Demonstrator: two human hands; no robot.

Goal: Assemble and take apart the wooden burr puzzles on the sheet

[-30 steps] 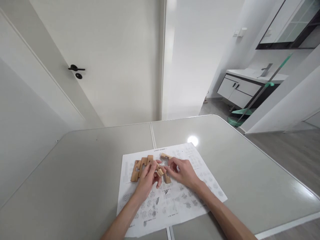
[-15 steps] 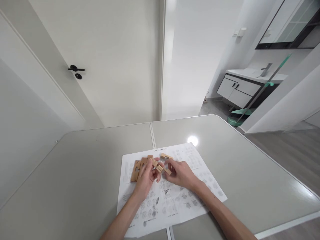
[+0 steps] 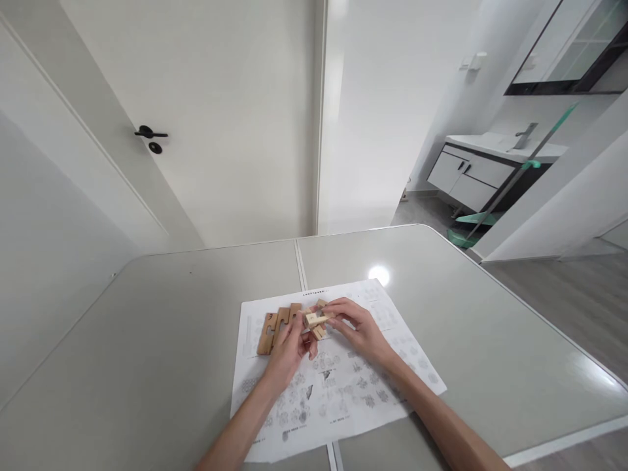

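The left hand (image 3: 288,348) is gripping a wooden block (image 3: 319,333); the right hand (image 3: 360,330) is pinching a pale stick (image 3: 320,320). More pieces (image 3: 265,343) are lying on the paper (image 3: 392,353), not picked up.

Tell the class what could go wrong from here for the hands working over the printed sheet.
The left hand and right hand hold small wooden pieces by the fingers, so one might slip and drop onto the printed sheet.

The notched blocks lie close beside the left hand, which could nudge them out of their row.

No tape shows on the sheet's edges, so a forearm might drag it across the table.
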